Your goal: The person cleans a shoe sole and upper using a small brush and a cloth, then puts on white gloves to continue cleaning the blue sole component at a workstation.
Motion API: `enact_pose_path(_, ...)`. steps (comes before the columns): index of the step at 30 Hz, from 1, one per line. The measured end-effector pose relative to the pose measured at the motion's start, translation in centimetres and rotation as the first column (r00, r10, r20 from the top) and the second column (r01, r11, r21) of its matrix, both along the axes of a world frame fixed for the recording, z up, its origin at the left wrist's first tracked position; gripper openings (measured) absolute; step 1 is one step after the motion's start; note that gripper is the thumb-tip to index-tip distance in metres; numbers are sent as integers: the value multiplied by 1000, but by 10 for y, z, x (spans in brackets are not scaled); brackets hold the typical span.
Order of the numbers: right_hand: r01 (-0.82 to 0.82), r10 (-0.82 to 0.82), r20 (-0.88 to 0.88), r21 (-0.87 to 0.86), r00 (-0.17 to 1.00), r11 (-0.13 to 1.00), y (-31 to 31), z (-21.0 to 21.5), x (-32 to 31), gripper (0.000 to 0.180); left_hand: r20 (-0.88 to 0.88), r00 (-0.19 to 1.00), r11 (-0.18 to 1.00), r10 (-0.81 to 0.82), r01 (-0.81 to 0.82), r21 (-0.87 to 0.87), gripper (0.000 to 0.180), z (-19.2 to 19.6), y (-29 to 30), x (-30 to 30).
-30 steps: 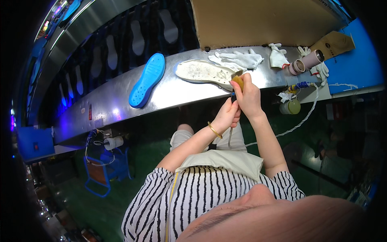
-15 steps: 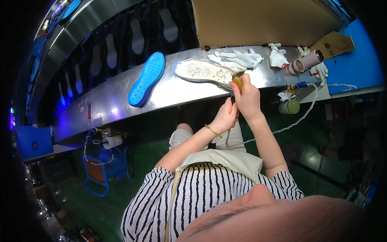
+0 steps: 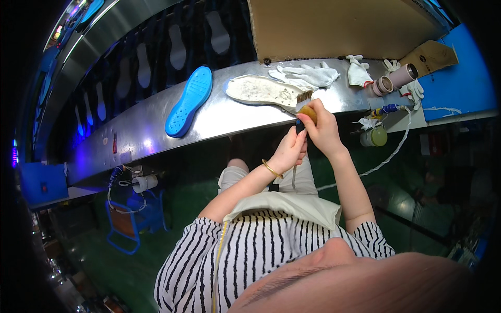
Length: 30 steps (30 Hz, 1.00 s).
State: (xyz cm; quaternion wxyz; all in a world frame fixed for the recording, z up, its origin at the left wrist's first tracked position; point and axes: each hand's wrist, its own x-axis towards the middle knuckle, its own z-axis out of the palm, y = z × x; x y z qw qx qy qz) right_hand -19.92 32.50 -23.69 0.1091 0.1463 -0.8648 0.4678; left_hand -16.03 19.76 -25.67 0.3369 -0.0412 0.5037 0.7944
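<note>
In my right hand (image 3: pixel 324 128) is a brush (image 3: pixel 308 111) with brown bristles, a metal band and a yellowish-brown handle, its bristles angled up. My left hand (image 3: pixel 289 148) is closed around a slim tool with a dark, blue-marked end (image 3: pixel 299 125); a thin grey length hangs below the fist, and its kind I cannot make out. Both hands are close together at the bench's near edge. Just beyond them a white shoe sole (image 3: pixel 255 89), with dark smudges on its upper face, lies on the metal bench. Farther left rests a bright blue shoe sole (image 3: pixel 190 101).
White gloves (image 3: pixel 308 76) lie behind the white sole on the metal bench (image 3: pixel 229 122). A cardboard box (image 3: pixel 334 31) stands at the back. At right are a pinkish cup (image 3: pixel 404 76) and a green-lidded jar (image 3: pixel 374 137). Several soles sit on the dark conveyor (image 3: pixel 159 68) at left.
The brush has tilted up in my right hand, so its bristles and metal band now show more fully. My left hand has shifted slightly left; the soles stay put.
</note>
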Motion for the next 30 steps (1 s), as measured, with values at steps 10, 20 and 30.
enact_pose_path(10,142,-81,259,-227,962,963,6,-21,-3,21,-73,996,982,-56,42,-185,18,-2,6,1)
enact_pose_path(20,138,120,313,-687,942,713,36,-12,21,21,94,993,929,-74,35,367,23,0,-10,-7)
enact_pose_path(30,56,36,218,-401,975,914,25,4,20,20,-136,989,977,63,-34,208,21,-9,-5,-3)
